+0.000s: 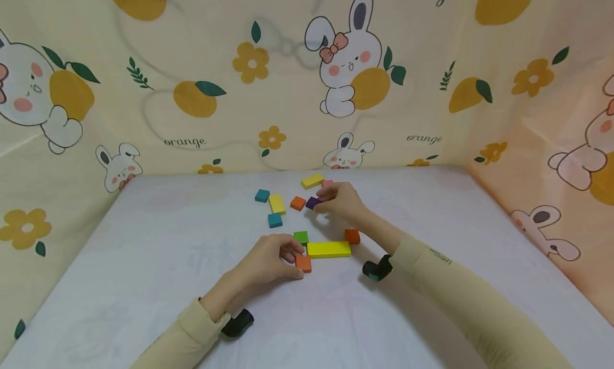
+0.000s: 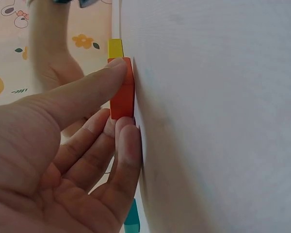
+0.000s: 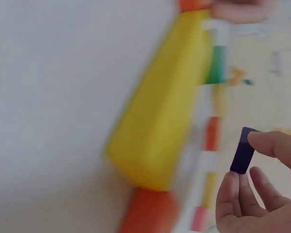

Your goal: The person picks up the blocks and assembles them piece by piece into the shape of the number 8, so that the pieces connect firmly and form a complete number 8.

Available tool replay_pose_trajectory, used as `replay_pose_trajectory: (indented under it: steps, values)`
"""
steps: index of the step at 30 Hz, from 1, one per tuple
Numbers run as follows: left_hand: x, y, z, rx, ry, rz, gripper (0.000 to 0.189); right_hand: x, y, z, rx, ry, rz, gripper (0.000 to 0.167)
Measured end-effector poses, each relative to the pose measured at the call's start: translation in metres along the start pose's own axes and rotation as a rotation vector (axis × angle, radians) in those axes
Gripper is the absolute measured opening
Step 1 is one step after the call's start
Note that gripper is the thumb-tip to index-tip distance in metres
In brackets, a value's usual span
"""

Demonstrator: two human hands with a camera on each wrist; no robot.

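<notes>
The left hand's (image 1: 268,259) grip is narrowed to one block's width: thumb on one side, fingertips on the other, pinching an orange block (image 1: 304,264) on the white surface (image 1: 158,283). The right hand's (image 1: 342,201) grip is likewise nearly closed, thumb opposite fingertips, with a purple block (image 3: 242,150) between them; it appears raised clear of the surface.

The orange block is a small, flat, squarish piece, lying at eight o'clock from the middle of a long yellow block (image 1: 329,249) and touching its end. The purple block is small, very dark and smooth-sided, tilted in the right wrist view; in the head view it sits at eleven o'clock from the long yellow block.

A green block (image 1: 300,238) lies at ten o'clock from the long yellow block, a red-orange block (image 1: 352,237) at two o'clock. A second orange block (image 1: 298,203) is at nine o'clock from the purple block, just beside it, and a pink block (image 1: 327,183), partly hidden by the right hand, at one o'clock.
</notes>
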State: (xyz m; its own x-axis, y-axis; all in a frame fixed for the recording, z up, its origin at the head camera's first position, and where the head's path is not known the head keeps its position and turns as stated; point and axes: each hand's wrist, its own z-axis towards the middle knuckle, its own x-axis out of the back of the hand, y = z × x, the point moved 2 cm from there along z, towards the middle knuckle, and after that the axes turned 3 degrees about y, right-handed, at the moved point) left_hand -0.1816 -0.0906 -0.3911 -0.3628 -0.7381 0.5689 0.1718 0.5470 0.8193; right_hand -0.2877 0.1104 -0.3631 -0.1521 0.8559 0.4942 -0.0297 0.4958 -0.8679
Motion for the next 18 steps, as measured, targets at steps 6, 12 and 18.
replay_pose_trajectory:
  steps: [6, 12, 18]
  values:
    - [0.001, 0.0, -0.001, -0.005, -0.002, 0.007, 0.037, 0.022, -0.018, -0.034, 0.059, -0.001, 0.119, 0.037]
    - [0.001, -0.001, -0.002, -0.017, 0.0, 0.013, 0.037, 0.036, -0.013, -0.072, 0.154, -0.05, 0.046, 0.036]
    - [0.0, 0.001, -0.001, -0.002, 0.009, 0.029, 0.037, 0.048, 0.002, -0.099, 0.184, -0.168, 0.003, 0.033]
